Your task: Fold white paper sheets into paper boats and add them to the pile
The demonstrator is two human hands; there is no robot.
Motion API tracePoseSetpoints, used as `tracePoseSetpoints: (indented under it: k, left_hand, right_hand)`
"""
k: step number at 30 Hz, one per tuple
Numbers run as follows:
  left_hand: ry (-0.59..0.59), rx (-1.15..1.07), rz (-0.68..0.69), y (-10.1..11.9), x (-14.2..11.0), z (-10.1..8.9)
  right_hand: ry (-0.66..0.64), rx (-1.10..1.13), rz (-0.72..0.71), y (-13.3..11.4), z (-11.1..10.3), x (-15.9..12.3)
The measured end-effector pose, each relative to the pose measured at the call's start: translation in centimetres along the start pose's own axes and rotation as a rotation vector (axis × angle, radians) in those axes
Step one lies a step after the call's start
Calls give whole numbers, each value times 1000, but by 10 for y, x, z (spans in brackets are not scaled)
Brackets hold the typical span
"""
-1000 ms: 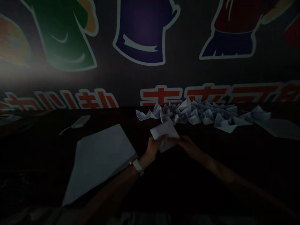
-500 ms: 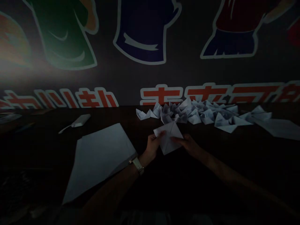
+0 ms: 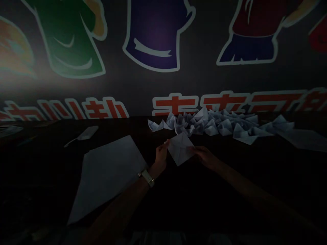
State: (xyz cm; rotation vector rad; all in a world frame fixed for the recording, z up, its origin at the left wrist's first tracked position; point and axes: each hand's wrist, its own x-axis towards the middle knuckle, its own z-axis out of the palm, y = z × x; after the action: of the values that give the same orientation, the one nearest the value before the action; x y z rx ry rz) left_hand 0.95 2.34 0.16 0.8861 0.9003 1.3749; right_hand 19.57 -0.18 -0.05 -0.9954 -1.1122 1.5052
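Note:
A white paper sheet folded into a diamond shape (image 3: 180, 149) is held up between my hands, low over the dark table. My left hand (image 3: 160, 156) pinches its left corner, and a white-strapped wristwatch (image 3: 147, 178) sits on that wrist. My right hand (image 3: 204, 158) grips the right corner. Behind the fold lies a heap of several small folded paper boats (image 3: 206, 124), not touching my hands. A large flat white paper sheet (image 3: 106, 178) lies just left of my left wrist.
A white power bank with a short cable (image 3: 87, 133) lies at the left. More loose paper (image 3: 304, 140) lies at the right. A printed wall with cartoon garments and red lettering (image 3: 153, 41) rises behind the dark table (image 3: 127, 127).
My hands have drawn apart, my left hand moving leftward. The folded paper has opened out flatter into a diamond shape, and my left hand now holds it by the corner.

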Motion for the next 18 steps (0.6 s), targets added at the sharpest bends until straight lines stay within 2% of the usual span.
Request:
tracePoseSetpoints:
  k: [3,5,7,9,11,13,15,16,18]
  left_hand:
    - [-23,37,-17,-1,4,-3]
    - [-59,93,22,2,6,-5]
    - [-118,213,173,10,7,-7]
    - [-209,425,424,21,7,-9]
    - [-335,687,660,32,5,-10]
    - [-506,884,763,38,4,-12]
    - [-630,937,730,38,4,-13]
    - [-646,915,676,36,5,-14]
    - [-586,822,537,31,7,-14]
  right_hand:
    - [13,38,7,-1,-4,3]
    - [21,52,21,-2,-8,4]
    - [32,56,26,-4,-12,6]
    - [19,53,46,-6,-16,7]
    - [-11,43,81,-7,-20,7]
    - [-42,28,120,-9,-22,6]
    - [-48,15,145,-10,-23,7]
    - [-49,1,154,-11,-23,7]
    - [-22,-52,132,-13,-24,9]
